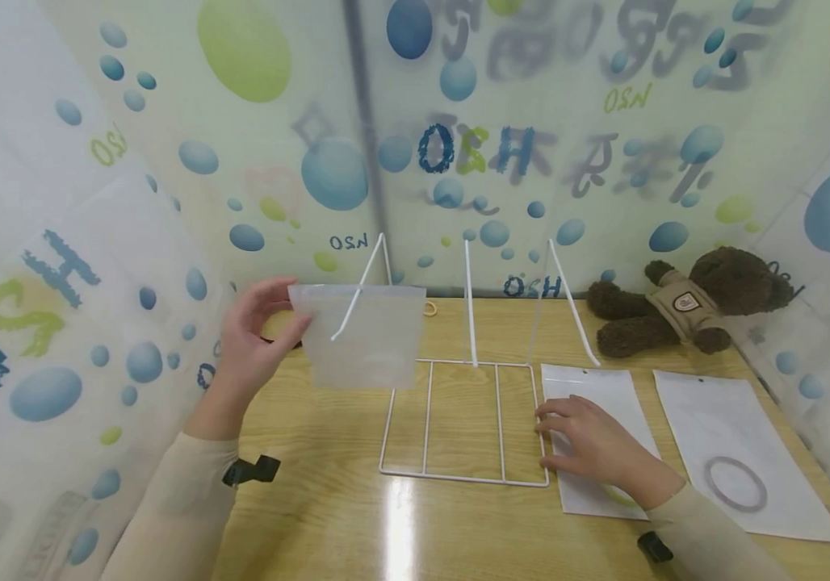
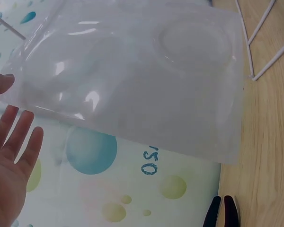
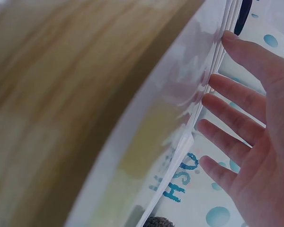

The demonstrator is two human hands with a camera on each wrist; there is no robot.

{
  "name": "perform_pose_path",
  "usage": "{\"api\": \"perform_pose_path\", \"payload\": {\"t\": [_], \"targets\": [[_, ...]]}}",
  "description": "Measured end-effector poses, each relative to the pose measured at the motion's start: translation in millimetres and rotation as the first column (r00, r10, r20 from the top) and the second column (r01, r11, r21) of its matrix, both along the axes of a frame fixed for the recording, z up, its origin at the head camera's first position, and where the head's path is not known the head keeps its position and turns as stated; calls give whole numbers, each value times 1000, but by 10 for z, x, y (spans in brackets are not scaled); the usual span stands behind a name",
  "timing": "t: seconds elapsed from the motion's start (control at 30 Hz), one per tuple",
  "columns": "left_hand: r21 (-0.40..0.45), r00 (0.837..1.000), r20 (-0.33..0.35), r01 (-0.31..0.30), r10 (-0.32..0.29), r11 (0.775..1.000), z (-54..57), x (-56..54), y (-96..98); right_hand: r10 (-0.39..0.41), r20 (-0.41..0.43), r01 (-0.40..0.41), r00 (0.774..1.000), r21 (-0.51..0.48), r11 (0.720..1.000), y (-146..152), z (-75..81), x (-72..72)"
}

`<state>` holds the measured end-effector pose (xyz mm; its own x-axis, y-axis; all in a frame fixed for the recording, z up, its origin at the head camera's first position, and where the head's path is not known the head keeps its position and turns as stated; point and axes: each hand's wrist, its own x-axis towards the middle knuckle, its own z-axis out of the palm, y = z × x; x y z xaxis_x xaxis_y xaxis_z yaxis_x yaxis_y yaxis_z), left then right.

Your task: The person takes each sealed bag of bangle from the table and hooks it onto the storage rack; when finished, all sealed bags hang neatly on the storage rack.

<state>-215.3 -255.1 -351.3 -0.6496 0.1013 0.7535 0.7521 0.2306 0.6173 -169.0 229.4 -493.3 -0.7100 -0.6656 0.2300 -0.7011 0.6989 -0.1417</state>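
Observation:
My left hand (image 1: 258,339) pinches the left edge of a translucent plastic bag (image 1: 367,347) between thumb and fingers. The bag hangs upright by the left prong of a white wire rack (image 1: 464,478), above the table; whether the prong passes through it I cannot tell. In the left wrist view the bag (image 2: 132,90) shows a faint round shape inside. My right hand (image 1: 597,444), fingers spread and fairly straight, is at the right side of the rack's base, over a white bag (image 1: 593,387). The right wrist view shows the fingertips of the right hand (image 3: 255,123) near white rods.
A second white bag (image 1: 720,420) with a ring shape lies on the wooden table (image 1: 313,508) at the right. A brown teddy bear (image 1: 691,303) lies at the back right. Two black handles (image 2: 222,213) show in the left wrist view. A patterned curtain (image 1: 568,105) surrounds the table.

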Motion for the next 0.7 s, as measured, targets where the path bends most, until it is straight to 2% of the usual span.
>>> {"api": "perform_pose_path", "payload": {"t": [0.1, 0.17, 0.23, 0.3, 0.4, 0.53, 0.6, 0.7], "targets": [[-83, 995, -69, -75, 69, 994, 56, 84, -22, 2, -6, -2, 1000, 0, 1000, -1, -2, 3], [-117, 985, -119, -136, 122, 984, 116, 159, -31, 6, -10, -6, 1000, -3, 1000, -4, -4, 1], [-129, 973, -168, -183, 161, 975, 174, 230, -41, 8, -11, -8, 1000, -10, 1000, -3, -7, 1], [-122, 965, -199, -196, 169, 973, 209, 281, -54, 8, -7, -9, 1000, -16, 1000, -1, -10, 3], [-103, 961, -236, -171, 143, 980, 200, 323, -92, 5, 4, -5, 1000, -19, 1000, 0, -8, 11], [-131, 961, -265, -115, 77, 985, 102, 370, -158, -3, 24, 3, 1000, -13, 1000, 3, -2, 27], [-170, 966, -256, -83, 37, 982, 36, 402, -171, -5, 25, 6, 1000, -11, 1000, 4, 0, 33], [-232, 978, -208, -43, -7, 972, -87, 449, -165, 1, 18, -1, 1000, -15, 1000, 4, -2, 34]]}}
